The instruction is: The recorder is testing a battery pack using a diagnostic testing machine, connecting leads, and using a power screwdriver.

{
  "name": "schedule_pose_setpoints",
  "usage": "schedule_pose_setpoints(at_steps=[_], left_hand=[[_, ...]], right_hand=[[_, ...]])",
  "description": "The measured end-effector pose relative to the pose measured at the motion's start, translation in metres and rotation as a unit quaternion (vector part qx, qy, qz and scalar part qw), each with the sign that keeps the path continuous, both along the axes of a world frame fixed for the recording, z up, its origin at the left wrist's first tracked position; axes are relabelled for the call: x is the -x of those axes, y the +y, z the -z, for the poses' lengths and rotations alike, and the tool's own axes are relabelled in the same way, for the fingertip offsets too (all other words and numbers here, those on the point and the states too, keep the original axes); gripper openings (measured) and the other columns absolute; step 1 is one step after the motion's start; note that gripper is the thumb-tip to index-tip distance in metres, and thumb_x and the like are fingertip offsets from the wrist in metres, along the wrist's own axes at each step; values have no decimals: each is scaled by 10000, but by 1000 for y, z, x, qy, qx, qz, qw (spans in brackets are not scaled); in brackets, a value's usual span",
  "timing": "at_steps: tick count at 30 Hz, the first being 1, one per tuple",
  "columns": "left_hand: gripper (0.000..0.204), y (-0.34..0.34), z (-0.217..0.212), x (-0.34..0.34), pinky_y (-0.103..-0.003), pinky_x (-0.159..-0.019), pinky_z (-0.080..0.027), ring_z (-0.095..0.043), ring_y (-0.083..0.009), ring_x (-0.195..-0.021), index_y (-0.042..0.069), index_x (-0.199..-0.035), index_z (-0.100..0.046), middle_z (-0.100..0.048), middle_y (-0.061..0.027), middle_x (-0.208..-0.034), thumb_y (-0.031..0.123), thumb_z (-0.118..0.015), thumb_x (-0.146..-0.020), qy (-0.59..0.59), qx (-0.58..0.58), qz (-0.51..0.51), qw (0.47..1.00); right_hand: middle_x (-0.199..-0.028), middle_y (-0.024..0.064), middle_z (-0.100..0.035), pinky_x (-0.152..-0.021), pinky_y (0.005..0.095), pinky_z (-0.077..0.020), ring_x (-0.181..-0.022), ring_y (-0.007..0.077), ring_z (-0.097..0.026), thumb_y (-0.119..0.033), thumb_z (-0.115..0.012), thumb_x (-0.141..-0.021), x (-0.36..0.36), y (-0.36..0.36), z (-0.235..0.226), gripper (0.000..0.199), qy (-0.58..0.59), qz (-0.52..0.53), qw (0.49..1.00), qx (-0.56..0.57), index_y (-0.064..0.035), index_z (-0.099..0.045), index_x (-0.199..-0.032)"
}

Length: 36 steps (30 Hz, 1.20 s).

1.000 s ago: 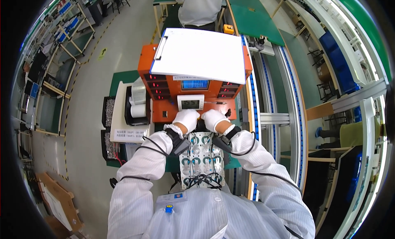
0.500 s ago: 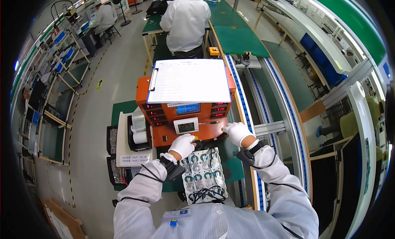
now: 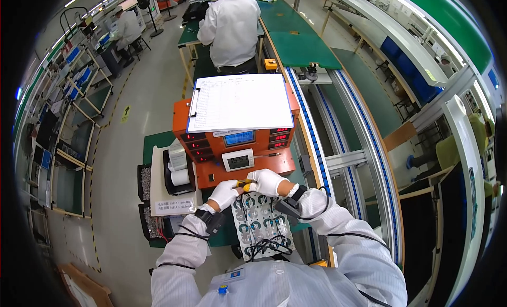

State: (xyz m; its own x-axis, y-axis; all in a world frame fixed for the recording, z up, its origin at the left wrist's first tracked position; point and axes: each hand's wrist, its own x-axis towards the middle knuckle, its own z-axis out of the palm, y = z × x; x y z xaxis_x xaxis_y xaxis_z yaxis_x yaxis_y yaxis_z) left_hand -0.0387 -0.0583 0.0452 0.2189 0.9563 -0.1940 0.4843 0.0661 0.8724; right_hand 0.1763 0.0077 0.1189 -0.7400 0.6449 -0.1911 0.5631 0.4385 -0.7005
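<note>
In white gloves, my left hand and my right hand meet just in front of the orange test instrument. Both have their fingers closed at a small yellow-and-black piece, mostly covered by the fingers, so its kind is unclear. Right below them lies a white panel with rows of round openings. Black cables loop over its near end. A white digital clock stands on the instrument's ledge just beyond my hands, with a pen-like stick beside it.
A clipboard with a printed sheet rests on top of the instrument. At left are a container with white rolls and black bins of small parts. Conveyor rails run along the right. A seated co-worker is ahead.
My right hand has moved left from the instrument's right corner to join the left at the yellow piece. My left hand has shifted slightly left and nearer. Red readouts on the instrument's right differ.
</note>
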Motion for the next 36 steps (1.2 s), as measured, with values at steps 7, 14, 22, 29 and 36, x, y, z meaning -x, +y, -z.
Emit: schedule_pose_setpoints(at_steps=[7,14,22,29,36], left_hand=[[309,-33,61,12,-393,-791,-499,-628,-215,-922,84,-1309,-474,-586,-19,-1155,119,-468,-1002,-473,278,-420,723],[216,-3,46,-3,-268,-593,-452,-569,-123,-692,90,-1168,-552,-584,-16,-941,146,-577,-961,-348,153,-280,881],[395,12,34,-13,-209,-525,-407,-524,-78,-609,66,-1233,-573,-629,-12,-907,2,-461,-860,-332,177,-203,904],[246,15,17,2,-418,-760,-533,-675,-361,-817,30,-1053,-665,-690,-199,-963,118,-524,-872,90,-59,-129,986],[303,13,27,7,-422,-886,-496,-616,-391,-983,7,-1039,-690,-663,-206,-1022,45,-583,-758,124,-125,-61,982]], right_hand=[[-1041,140,-683,-814,426,-523,-940,342,-653,-177,-614,-868,14,4,6,278,-93,-112,985,-92,-103,-676,-1129],[-859,94,-649,-665,428,-527,-790,307,-659,-131,-571,-836,33,6,9,135,-67,-94,938,-326,-101,-644,-947],[-800,64,-642,-636,383,-499,-767,254,-640,-161,-572,-833,39,14,33,106,-119,-174,877,-433,-106,-659,-807],[-862,120,-675,-708,445,-525,-833,316,-668,-183,-571,-817,46,17,37,164,-193,-116,933,-281,-112,-719,-819],[-933,105,-688,-741,448,-517,-908,313,-662,-193,-569,-802,56,13,43,194,-267,-72,914,-297,-133,-742,-867]])
